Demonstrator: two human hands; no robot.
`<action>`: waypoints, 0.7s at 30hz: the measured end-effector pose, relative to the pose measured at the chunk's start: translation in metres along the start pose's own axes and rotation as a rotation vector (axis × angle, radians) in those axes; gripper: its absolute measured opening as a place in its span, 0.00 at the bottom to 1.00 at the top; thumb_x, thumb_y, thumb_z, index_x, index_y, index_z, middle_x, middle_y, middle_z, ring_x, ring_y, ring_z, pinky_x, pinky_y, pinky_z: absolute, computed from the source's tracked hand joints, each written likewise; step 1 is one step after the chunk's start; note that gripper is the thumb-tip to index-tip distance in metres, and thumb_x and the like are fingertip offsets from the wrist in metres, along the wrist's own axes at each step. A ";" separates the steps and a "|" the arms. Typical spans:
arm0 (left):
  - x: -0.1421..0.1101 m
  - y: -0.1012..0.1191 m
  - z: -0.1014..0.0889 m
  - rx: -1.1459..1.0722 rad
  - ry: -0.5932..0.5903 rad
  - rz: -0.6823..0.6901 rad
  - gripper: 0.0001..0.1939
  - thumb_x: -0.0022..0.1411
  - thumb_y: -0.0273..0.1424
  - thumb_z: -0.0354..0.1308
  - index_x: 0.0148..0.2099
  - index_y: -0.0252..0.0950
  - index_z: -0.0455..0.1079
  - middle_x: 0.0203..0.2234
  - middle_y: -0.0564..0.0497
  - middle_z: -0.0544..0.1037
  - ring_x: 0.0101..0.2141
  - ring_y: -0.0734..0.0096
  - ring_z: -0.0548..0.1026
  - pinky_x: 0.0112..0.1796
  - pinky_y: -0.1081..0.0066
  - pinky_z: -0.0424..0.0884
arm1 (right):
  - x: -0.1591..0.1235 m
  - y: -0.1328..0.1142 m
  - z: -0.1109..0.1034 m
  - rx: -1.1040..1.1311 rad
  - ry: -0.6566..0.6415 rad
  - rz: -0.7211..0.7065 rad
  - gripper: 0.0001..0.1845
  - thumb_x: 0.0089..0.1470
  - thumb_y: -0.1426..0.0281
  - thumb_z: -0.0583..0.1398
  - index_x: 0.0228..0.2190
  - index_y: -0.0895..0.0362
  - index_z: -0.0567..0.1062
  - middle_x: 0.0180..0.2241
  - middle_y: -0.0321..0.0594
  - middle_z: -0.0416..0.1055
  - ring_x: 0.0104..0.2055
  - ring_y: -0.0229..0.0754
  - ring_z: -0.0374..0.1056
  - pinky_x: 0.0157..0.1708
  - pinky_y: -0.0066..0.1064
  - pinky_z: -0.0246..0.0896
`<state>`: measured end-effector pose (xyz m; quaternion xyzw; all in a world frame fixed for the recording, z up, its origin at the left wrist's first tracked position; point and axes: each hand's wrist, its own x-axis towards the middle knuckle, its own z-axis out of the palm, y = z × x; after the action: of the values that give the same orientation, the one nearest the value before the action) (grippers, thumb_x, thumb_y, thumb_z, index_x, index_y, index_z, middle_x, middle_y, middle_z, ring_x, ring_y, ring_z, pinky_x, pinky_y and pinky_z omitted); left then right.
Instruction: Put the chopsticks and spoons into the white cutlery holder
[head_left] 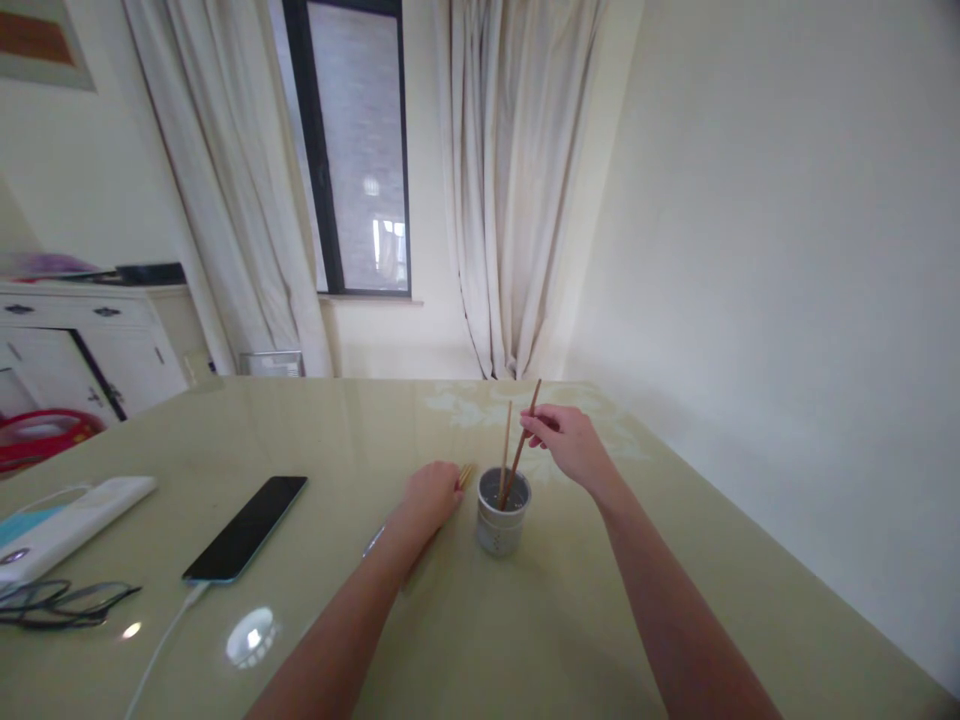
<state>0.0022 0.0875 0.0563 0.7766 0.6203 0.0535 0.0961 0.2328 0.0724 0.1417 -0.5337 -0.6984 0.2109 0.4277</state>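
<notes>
Well, the brown chopstick (525,432) is slender, straight and plain, with a dull reddish tone. Its lower end is inside the grey cup (498,538), right of the counter's (592,620) middle, between the far edge and the near side. Its long axis runs steeply upward, the top leaning toward the right edge. The right hand (566,438) grasps it near the top between its fingers. A paler stick (506,445) stands more upright in the same cup, just left of it. Left of the cup, the left hand (433,492) curls over gold-coloured ends (466,476); whether its fingers clench them I cannot tell. Farther toward the left edge lie a black phone (247,530), a white power strip (82,520) and dark-framed glasses (67,603).
</notes>
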 end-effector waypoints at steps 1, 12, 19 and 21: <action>0.000 0.000 0.001 0.013 -0.003 -0.003 0.09 0.66 0.29 0.59 0.46 0.37 0.80 0.47 0.40 0.84 0.49 0.54 0.82 0.47 0.63 0.74 | 0.001 0.002 0.004 -0.025 -0.026 0.011 0.13 0.62 0.63 0.60 0.32 0.56 0.82 0.29 0.41 0.83 0.29 0.43 0.79 0.32 0.31 0.69; -0.002 0.007 0.005 0.027 -0.012 -0.017 0.10 0.67 0.31 0.60 0.47 0.35 0.79 0.49 0.36 0.83 0.51 0.49 0.81 0.48 0.60 0.75 | 0.004 0.015 0.022 -0.142 -0.127 0.054 0.19 0.65 0.66 0.56 0.28 0.56 0.82 0.26 0.40 0.82 0.26 0.40 0.76 0.30 0.28 0.66; -0.001 0.007 -0.008 -0.125 0.090 -0.084 0.10 0.64 0.33 0.61 0.41 0.35 0.81 0.44 0.34 0.85 0.46 0.47 0.83 0.45 0.59 0.75 | 0.001 0.013 0.014 -0.212 -0.081 0.069 0.25 0.66 0.59 0.55 0.22 0.55 0.80 0.22 0.40 0.79 0.24 0.42 0.74 0.29 0.31 0.62; 0.001 0.001 -0.020 -0.212 0.130 -0.099 0.10 0.63 0.34 0.62 0.38 0.34 0.81 0.39 0.35 0.86 0.44 0.49 0.83 0.43 0.61 0.75 | 0.001 0.009 0.009 -0.233 -0.023 0.065 0.24 0.66 0.58 0.56 0.22 0.55 0.78 0.22 0.40 0.79 0.25 0.42 0.73 0.30 0.32 0.61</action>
<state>-0.0009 0.0902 0.0762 0.7254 0.6538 0.1640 0.1398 0.2307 0.0775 0.1306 -0.5996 -0.7053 0.1482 0.3479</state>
